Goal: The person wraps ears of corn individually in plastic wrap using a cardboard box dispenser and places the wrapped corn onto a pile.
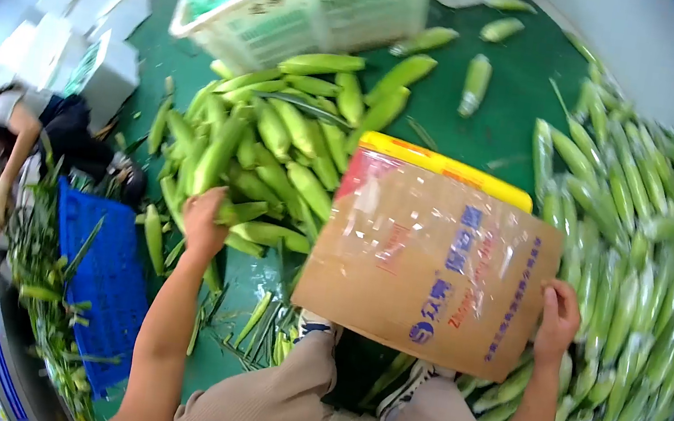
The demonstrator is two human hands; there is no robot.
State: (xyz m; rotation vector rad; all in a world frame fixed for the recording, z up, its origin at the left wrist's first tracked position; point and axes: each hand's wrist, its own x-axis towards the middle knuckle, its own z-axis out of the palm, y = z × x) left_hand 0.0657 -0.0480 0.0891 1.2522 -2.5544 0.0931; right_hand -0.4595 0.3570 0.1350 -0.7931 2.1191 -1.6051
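Note:
My left hand (205, 218) is closed around the lower end of a green-husked ear of corn (220, 155) at the edge of a heap of corn ears (288, 130). Across my knees lies a cardboard sheet or box (433, 259) with printed lettering and shiny clear film on its face. A yellow edge (454, 171) shows behind it. My right hand (559, 319) is at the cardboard's right side, fingers curled in. Whether it pinches something thin there is not clear. Beside it is a large pile of corn ears in clear wrapping (636, 261).
A white crate (295, 19) with green material stands beyond the heap. To the left are a blue basket (99, 280), loose husks (49, 299) and a crouching person (47, 131) holding an ear. White boxes (75, 53) are stacked behind. Several ears lie on the green floor (509, 88).

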